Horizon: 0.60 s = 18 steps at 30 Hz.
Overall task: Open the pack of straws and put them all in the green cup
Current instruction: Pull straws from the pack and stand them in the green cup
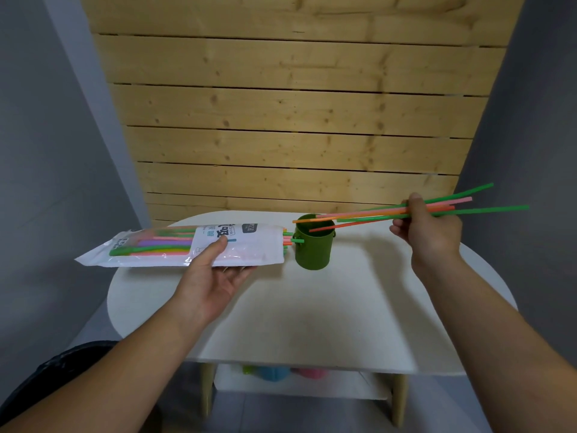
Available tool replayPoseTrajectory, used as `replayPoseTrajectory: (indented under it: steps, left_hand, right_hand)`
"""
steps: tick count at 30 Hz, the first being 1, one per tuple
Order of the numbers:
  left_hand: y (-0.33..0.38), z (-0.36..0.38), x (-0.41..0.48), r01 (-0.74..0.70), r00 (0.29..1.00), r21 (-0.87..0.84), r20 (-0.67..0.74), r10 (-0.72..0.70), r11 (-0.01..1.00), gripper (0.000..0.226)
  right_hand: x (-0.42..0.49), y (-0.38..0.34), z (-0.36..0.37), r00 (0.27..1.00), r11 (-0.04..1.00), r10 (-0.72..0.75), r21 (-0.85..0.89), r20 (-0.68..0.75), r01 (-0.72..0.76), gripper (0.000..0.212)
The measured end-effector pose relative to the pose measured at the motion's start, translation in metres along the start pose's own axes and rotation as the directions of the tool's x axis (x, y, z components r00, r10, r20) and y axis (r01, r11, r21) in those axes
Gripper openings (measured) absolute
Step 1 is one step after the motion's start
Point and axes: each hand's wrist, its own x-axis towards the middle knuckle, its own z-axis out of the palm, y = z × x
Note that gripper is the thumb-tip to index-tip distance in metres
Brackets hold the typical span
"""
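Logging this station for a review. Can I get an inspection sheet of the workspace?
Surface: white table, green cup standing on it.
Job's things: straw pack open at the cup end, straws still inside; loose straws with tips over the cup.
Clutter: blurred coloured items on the lower shelf.
Hands: left hand holds the pack; right hand grips the loose straws.
Cables: nothing seen.
Surroundings: wooden slat wall, grey side walls.

Dim, soft light; bowed edges
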Motion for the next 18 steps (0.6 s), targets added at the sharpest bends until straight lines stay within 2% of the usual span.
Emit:
replayPoseTrajectory:
  steps: [6,12,18]
  left_hand:
    - [0.0004,0.0002,0.0005,0.001,1.000,0.000,0.007,-0.001,1.000,0.022]
    - [-0.0006,0.0026,-0.0011,0.004,1.000,-0.001,0.012,-0.004,1.000,0.020]
    - [-0.0014,0.0037,-0.0041,0.006,1.000,0.000,0.018,-0.006,1.000,0.023]
  right_hand:
    - [0.0021,-0.0038,0.0006,0.998,0.997,-0.060,-0.048,-0.022,0.059,0.023]
    - [0.0026,-0.0056,-0.0046,0.996,1.000,-0.013,0.003,-0.087,0.013,0.024]
    - [-0.0003,-0.0066,-0.0003,0.999,0.999,-0.052,-0.003,0.002,0.052,0.029]
